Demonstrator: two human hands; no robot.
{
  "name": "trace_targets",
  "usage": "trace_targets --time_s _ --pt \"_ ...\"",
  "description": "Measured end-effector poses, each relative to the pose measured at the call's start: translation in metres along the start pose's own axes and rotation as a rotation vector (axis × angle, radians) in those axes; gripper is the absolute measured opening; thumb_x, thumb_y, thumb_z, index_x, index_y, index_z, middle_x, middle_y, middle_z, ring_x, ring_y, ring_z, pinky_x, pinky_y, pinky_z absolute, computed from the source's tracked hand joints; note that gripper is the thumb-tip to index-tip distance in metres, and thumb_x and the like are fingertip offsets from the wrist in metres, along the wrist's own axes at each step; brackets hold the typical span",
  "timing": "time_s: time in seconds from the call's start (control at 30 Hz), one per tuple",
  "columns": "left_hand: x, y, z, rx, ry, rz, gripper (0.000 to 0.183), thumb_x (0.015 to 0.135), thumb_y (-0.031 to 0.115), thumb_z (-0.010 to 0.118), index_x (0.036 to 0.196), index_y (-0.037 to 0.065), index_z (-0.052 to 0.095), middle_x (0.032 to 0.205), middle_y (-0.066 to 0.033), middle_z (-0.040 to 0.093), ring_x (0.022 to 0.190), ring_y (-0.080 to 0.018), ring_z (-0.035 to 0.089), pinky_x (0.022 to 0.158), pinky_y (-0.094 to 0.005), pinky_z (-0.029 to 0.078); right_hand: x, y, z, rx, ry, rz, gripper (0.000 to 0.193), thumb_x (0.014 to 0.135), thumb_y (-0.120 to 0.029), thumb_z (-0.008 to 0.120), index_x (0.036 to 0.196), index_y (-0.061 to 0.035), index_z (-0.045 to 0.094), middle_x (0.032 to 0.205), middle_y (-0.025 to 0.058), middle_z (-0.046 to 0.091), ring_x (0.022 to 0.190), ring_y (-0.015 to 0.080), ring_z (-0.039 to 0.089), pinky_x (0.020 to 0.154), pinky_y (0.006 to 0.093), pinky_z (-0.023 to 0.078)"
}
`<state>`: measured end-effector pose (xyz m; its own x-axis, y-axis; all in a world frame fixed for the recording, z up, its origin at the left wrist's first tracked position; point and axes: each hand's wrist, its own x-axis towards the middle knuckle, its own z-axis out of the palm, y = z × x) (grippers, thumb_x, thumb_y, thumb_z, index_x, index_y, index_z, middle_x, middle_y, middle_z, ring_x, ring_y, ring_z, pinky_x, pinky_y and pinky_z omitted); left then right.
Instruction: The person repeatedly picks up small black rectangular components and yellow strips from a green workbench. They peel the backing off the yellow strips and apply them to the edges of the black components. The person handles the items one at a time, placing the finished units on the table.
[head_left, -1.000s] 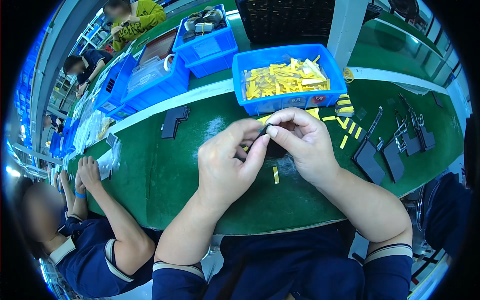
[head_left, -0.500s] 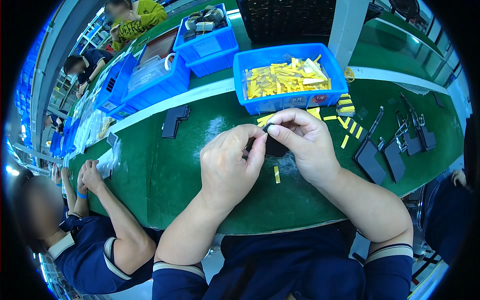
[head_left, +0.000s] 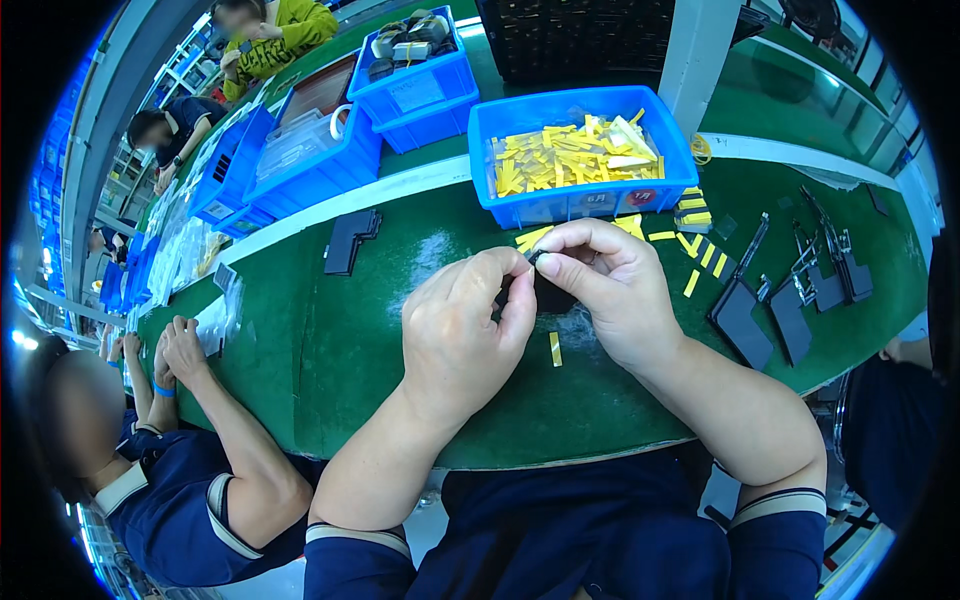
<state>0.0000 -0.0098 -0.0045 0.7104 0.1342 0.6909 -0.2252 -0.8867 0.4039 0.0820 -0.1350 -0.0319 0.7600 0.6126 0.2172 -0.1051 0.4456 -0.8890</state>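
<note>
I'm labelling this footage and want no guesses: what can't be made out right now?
In the head view:
Black part: largely covered by the left hand and right hand.
Blue bin: its floor is hidden under yellow strips.
Dark panel: cut off by the picture's upper edge.
Person at far right: partly lost in the dark fisheye rim.

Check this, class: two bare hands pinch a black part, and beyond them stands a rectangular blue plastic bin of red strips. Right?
Not red: the head view shows mostly yellow strips in the rectangular blue plastic bin, which stands beyond the bare left hand and bare right hand pinching a black part.
</note>
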Motion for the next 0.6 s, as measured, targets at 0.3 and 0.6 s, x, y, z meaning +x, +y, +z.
trace_targets --time_s 0.3,0.6 --pt "0.0012 -0.0009 -0.0032 0.038 -0.053 0.05 0.018 0.069 0.0 0.068 0.082 0.002 0.056 0.071 -0.0098 0.062 0.061 -0.0262 0.062 0.055 -0.0348 0.05 -0.0008 -0.0008 0.0003 -0.047 0.013 -0.01 0.01 0.084 -0.001 0.062 0.094 0.0 0.062 0.089 0.0029 0.062 0.082 0.0078 0.057 0.076 0.0227 0.047" --pt "0.0011 -0.0003 -0.0025 0.011 -0.045 0.064 0.017 0.07 -0.002 0.068 0.081 0.003 0.056 0.071 -0.0057 0.062 0.052 -0.0173 0.057 0.047 -0.0271 0.045 -0.001 -0.0023 0.0008 -0.06 0.014 -0.006 0.009 0.085 -0.001 0.061 0.093 0.0001 0.062 0.088 0.0028 0.062 0.081 0.0077 0.057 0.075 0.0223 0.047"
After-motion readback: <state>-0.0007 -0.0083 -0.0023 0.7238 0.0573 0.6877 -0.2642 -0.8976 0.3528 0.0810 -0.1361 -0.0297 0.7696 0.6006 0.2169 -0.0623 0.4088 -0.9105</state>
